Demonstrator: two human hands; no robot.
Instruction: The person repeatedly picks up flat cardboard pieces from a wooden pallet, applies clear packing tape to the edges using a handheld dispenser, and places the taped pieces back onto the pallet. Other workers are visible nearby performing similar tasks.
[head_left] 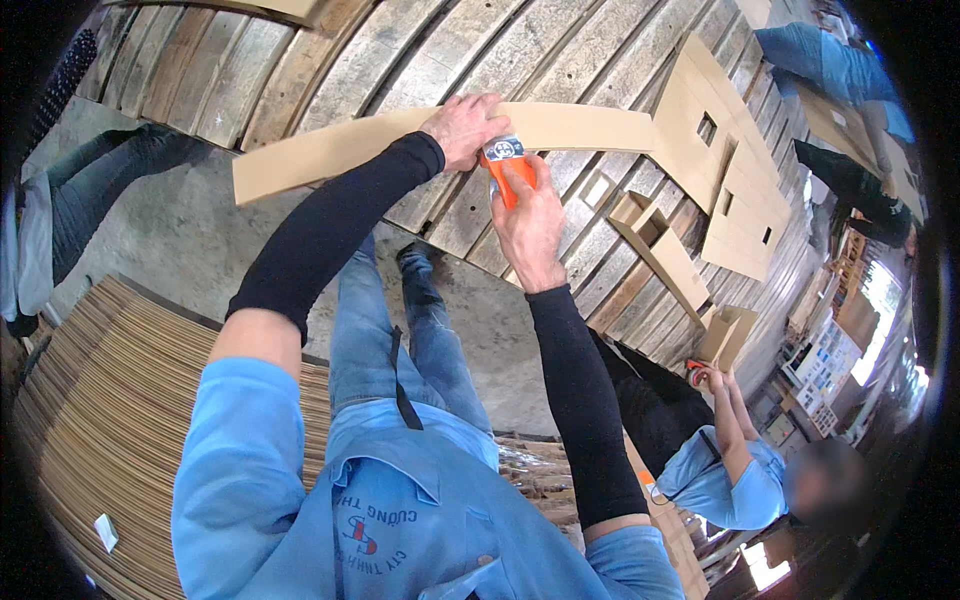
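The left hand (463, 128) presses down with closed fingers on a long cardboard strip (380, 140) that lies across the wooden slat tabletop (420, 55). The right hand (528, 222) has its grip wrapped tight around an orange tape dispenser (508, 168), touching the strip's near edge. A stack of flat cardboard sheets (110, 420) sits lower left, and a co-worker's hand (712, 378) is well apart on the right.

Long brown cardboard strip (400, 140) at twelve o'clock, lying flat across the wooden planks. Small round blue-and-white label (504, 149) on the orange tool, just below the strip's middle. Flat die-cut cardboard box blanks (720, 170) with small cut-out holes at two o'clock. Half-folded brown cardboard boxes (665, 255) at three o'clock. Tall stack of flat cardboard sheets (110, 420) at eight o'clock.
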